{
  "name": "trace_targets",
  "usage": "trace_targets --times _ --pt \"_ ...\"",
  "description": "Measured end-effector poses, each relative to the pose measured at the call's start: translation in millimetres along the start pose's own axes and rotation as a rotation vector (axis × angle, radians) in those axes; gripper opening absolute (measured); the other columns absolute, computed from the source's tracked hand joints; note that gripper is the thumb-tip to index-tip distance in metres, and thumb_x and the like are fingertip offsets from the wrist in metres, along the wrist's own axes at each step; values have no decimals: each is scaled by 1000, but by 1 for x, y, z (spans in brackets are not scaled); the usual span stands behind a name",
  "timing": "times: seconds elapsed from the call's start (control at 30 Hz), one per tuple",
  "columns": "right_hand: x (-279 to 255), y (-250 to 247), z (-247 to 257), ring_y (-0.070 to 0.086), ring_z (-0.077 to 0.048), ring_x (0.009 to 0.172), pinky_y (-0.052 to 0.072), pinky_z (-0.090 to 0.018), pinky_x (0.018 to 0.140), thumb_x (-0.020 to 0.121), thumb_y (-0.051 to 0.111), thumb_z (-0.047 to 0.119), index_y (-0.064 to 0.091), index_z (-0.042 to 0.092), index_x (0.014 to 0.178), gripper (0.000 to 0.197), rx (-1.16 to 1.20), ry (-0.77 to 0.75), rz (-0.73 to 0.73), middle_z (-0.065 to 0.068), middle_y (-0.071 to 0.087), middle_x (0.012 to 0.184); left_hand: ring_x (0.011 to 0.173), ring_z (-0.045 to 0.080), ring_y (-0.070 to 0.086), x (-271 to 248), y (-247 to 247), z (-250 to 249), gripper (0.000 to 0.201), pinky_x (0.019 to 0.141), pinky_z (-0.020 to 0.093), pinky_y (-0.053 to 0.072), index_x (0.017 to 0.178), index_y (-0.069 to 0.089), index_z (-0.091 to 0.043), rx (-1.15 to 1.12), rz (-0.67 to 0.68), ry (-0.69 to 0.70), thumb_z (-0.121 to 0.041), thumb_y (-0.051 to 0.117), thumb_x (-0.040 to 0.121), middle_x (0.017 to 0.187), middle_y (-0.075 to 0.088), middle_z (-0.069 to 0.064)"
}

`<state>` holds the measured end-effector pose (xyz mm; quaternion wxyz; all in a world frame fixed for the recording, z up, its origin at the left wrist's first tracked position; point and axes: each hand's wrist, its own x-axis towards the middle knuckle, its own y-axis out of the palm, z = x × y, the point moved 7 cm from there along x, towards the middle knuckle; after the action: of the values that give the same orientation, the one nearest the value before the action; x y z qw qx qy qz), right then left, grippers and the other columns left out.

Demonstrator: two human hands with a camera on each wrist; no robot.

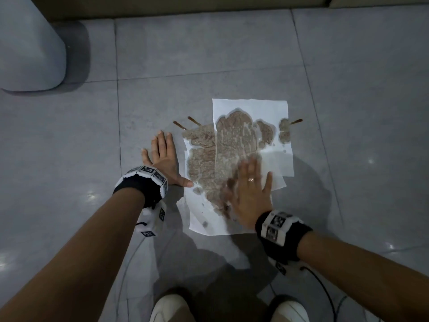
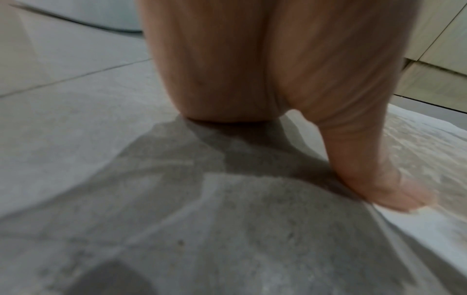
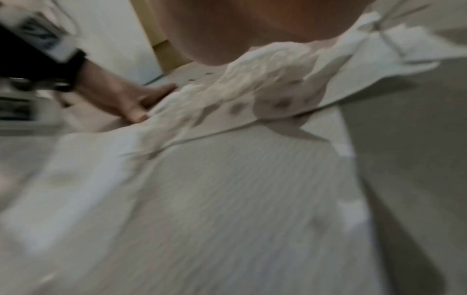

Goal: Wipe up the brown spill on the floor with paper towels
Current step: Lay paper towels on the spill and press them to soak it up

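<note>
Brown wet patches have soaked up through the paper towels (image 1: 253,145) lying flat on the grey floor (image 1: 209,54), so the soaking step looks well along. The right hand (image 1: 249,194) lies flat on the near part of the sheets, fingers straight and spread, its grip let go — it presses, it does not hold. The left hand (image 1: 163,159) is flat on the bare tile just beside the sheets, also with a loose grip, and its thumb tip touches the paper's left edge, as the left wrist view shows.

Three thin streaks of the brown spill (image 1: 296,122) poke out past the paper — two at the upper left, one at the right. I think they are the bit not yet covered.

My guess is the next move calls for pushing the sheets over those streaks, or bunching the paper inward so the wet stays inside. Soaked paper tears easily, so a gentle push looks wiser than a hard rub.

Room to move is good ahead and to the right, all open tile. A big pale rounded thing (image 1: 30,49) stands well off at the far left, and a wall base (image 1: 209,5) runs along the far side. White shoes (image 1: 171,309) sit close behind the paper's near edge, so pulling backward has the least room.
</note>
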<state>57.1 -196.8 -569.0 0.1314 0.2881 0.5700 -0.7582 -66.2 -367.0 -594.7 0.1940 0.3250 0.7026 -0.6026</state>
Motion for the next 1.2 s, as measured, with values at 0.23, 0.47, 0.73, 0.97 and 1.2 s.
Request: trace_targets --times 0.23,0.47,0.73,0.97,1.2 --pt "46 -18 -46 -17 -26 144 -11 -50 114 91 17 60 -17 5 145 84 61 235 -54 -13 -18 156 143 28 -23 2 0 0 150 113 56 -8 145 -25 -14 18 -26 1 -65 78 48 154 -29 8" --pt "41 -23 -52 -13 -23 145 -9 -54 113 90 14 63 -11 5 146 85 92 313 -92 -10 -17 157 141 28 -27 0 0 -1 148 113 55 -9 144 -27 -13 22 23 -7 -61 79 52 152 -33 8" --pt "64 -51 -60 -8 -19 146 -10 -57 112 91 10 61 -4 8 148 79 57 298 -133 -8 -9 158 142 28 -24 0 0 0 156 113 56 -8 145 -25 -13 16 5 -5 -68 78 42 153 -30 9" --pt "71 -70 -62 -4 -18 147 -14 -56 111 93 12 59 -1 9 148 76 63 283 -224 -5 -1 159 142 28 -24 -1 -1 -1 149 113 56 -8 145 -25 -13 17 -1 -2 -63 79 50 153 -30 9" --pt "89 -97 -71 16 -23 144 -9 -54 113 94 16 56 11 6 147 73 130 256 -276 -13 18 156 142 28 -24 -3 -3 -3 149 113 56 -8 145 -24 -13 -6 -8 4 -62 79 49 153 -29 8"
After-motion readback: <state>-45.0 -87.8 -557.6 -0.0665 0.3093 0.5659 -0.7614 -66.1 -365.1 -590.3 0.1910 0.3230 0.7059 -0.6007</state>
